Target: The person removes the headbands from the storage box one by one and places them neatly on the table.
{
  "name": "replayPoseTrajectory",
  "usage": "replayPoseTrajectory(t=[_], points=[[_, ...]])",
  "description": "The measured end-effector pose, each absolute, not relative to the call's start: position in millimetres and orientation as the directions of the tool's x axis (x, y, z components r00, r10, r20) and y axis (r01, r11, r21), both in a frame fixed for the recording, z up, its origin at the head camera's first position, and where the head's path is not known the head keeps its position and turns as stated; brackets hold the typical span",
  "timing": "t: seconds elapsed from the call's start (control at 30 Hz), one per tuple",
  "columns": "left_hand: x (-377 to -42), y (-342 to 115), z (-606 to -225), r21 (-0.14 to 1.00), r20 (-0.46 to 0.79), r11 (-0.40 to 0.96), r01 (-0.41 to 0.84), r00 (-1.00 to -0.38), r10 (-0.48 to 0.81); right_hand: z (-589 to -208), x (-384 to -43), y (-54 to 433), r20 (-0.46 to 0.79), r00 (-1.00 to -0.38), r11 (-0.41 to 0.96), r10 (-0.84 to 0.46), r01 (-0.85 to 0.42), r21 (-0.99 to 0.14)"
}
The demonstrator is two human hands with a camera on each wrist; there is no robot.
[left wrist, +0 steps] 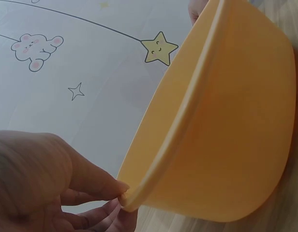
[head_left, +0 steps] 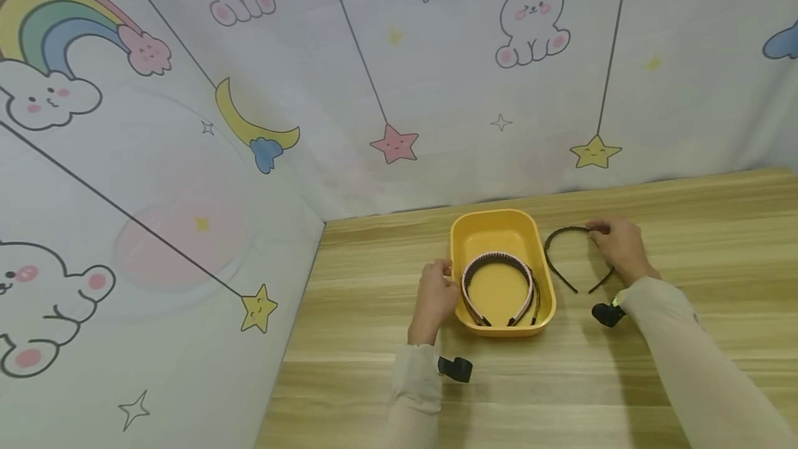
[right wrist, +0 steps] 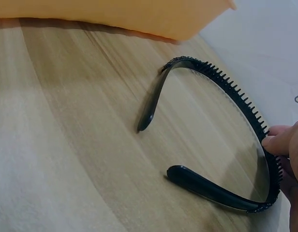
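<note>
My right hand (head_left: 622,249): thumb and fingers pinched on a black headband (right wrist: 202,185), a toothed, open-ended curve with smooth tips, over wood-grain table (right wrist: 91,145). My left hand (head_left: 434,296): fingertips clamped on the rim of a smooth yellow tub (left wrist: 226,135); inside, right of them, toothed headbands (head_left: 497,256), nested, one pink-edged.

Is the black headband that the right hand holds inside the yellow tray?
No, the right hand pinches the black headband outside the yellow tray, beside its wall.
</note>
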State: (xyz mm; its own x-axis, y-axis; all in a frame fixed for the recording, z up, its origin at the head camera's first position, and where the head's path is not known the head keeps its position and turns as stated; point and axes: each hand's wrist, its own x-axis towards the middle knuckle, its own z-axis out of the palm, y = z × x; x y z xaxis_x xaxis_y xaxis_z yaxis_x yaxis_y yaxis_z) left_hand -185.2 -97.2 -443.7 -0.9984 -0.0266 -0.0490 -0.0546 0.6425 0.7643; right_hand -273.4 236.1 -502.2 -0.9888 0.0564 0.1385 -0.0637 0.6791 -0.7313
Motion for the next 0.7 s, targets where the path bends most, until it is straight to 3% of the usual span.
replayPoseTrajectory(t=[0.7], points=[[-185.6, -96.7, -446.0, 0.751, -0.052, 0.658, -0.056, -0.998, -0.026, -497.7, -272.6, 235.1, 0.098, -0.995, 0.695, 0.0, -0.071, -0.715]])
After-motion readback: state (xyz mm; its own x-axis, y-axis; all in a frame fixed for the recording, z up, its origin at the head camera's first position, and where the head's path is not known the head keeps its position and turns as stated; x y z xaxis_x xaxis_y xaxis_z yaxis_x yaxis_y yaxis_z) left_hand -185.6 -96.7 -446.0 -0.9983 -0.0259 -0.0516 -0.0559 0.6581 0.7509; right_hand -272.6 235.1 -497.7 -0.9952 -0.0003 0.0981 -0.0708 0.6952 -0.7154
